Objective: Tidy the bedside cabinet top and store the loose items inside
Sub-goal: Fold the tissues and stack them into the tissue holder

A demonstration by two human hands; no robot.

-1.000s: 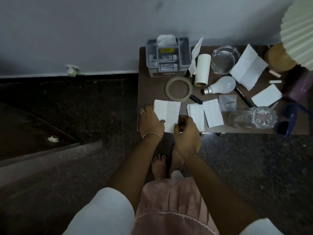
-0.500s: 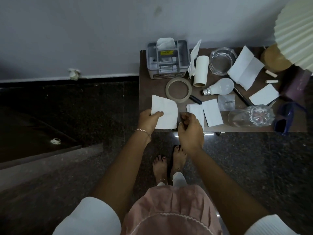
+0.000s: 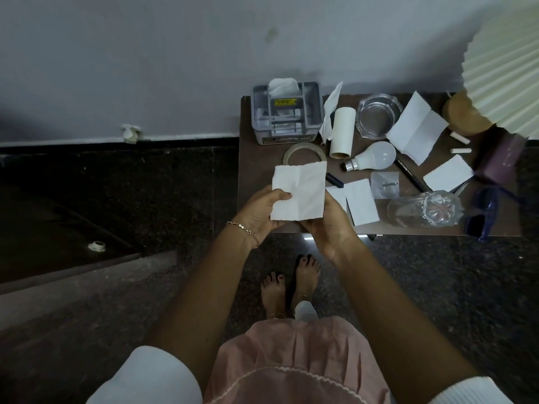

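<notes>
Fingers and thumb of the left hand (image 3: 261,212) pinch the left edge of a creased white paper sheet (image 3: 300,193), with the thumb lying across its face. The right hand (image 3: 331,227) grips the sheet's lower right edge, its fingers curled behind the paper. The sheet is held flat toward the camera at about 8 o'clock of the bedside cabinet top (image 3: 256,173), and its upper edge hides part of a clear tape ring (image 3: 303,150).

Taking the sheet as the clock's centre, a grey organiser box (image 3: 287,118) stands at 12 o'clock against the wall, with a white tissue (image 3: 282,86) poking out of it. At 1 o'clock a cardboard tube (image 3: 342,132) lies beside a crumpled paper scrap (image 3: 331,112). Behind them sits a glass ashtray (image 3: 379,116). At 2 o'clock a white light bulb (image 3: 376,156) lies on its side, and beyond it are an opened folded sheet (image 3: 417,132) and a black marker (image 3: 409,174). At 3 o'clock two small paper pieces (image 3: 361,205) lie overlapped just beside the right hand. Next to them are a small clear pouch (image 3: 384,185) and a cut-glass vase (image 3: 425,209) lying on its side. Further right lie another paper piece (image 3: 447,176) and blue sunglasses (image 3: 484,214).

A pleated lamp shade (image 3: 504,62) overhangs the far right corner.
</notes>
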